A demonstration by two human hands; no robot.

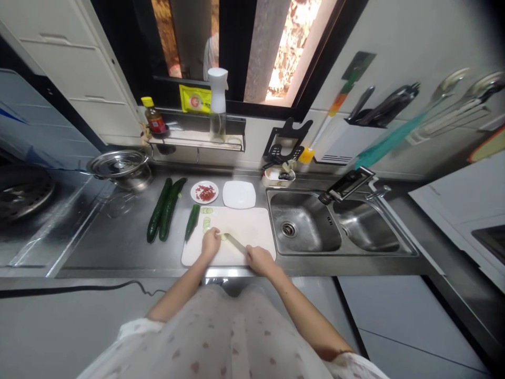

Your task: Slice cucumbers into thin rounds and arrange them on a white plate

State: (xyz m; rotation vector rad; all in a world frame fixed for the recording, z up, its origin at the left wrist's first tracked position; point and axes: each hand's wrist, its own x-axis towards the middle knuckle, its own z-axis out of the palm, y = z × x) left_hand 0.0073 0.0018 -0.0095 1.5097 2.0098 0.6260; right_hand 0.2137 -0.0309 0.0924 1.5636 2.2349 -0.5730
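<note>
A white cutting board (252,226) lies on the steel counter in front of me. My left hand (210,243) is curled over a piece of cucumber (224,236) on the board. My right hand (257,258) grips a knife (235,242) whose blade points at that piece. Several cucumber slices (206,221) lie on the board above my left hand. A cucumber half (192,221) rests at the board's left edge. Two whole cucumbers (164,208) lie on the counter further left.
Behind the board stand a small plate of chopped red chilli (204,192) and a white plate (239,194). A double steel sink (335,227) with a tap is to the right. A steel pot (119,166) and stove sit at the left, bottles on a shelf (197,138) behind.
</note>
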